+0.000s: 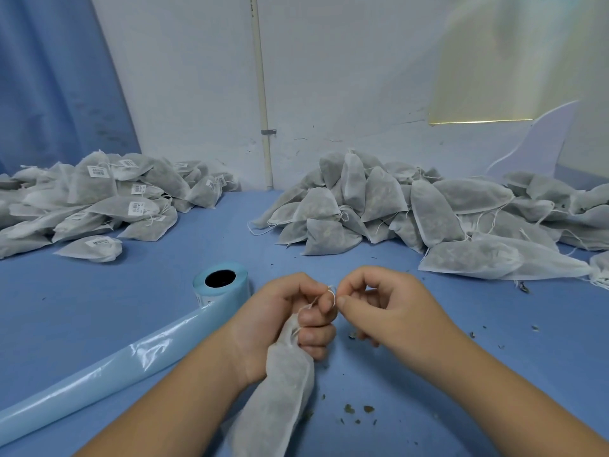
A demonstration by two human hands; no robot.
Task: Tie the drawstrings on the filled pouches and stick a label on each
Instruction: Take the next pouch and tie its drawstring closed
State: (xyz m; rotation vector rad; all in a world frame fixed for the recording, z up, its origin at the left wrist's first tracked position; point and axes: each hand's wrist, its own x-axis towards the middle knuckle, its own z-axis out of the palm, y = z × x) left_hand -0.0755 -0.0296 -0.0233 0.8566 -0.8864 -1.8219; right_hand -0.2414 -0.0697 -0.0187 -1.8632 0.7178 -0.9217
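A filled white mesh pouch [280,390] hangs down from my left hand [290,318], which grips its gathered neck. The thin white drawstring [331,293] loops around my left forefinger. My right hand [385,308] pinches the string's end right beside that finger. A roll of labels [222,285] with light blue backing stands just left of my hands, and its spent backing strip [99,371] trails toward the lower left.
A heap of labelled pouches [99,199] lies at the back left. A larger heap of unlabelled pouches [428,212] fills the back right. Dried herb crumbs [357,410] dot the blue table [148,258]. A white wall and pipe [263,110] stand behind.
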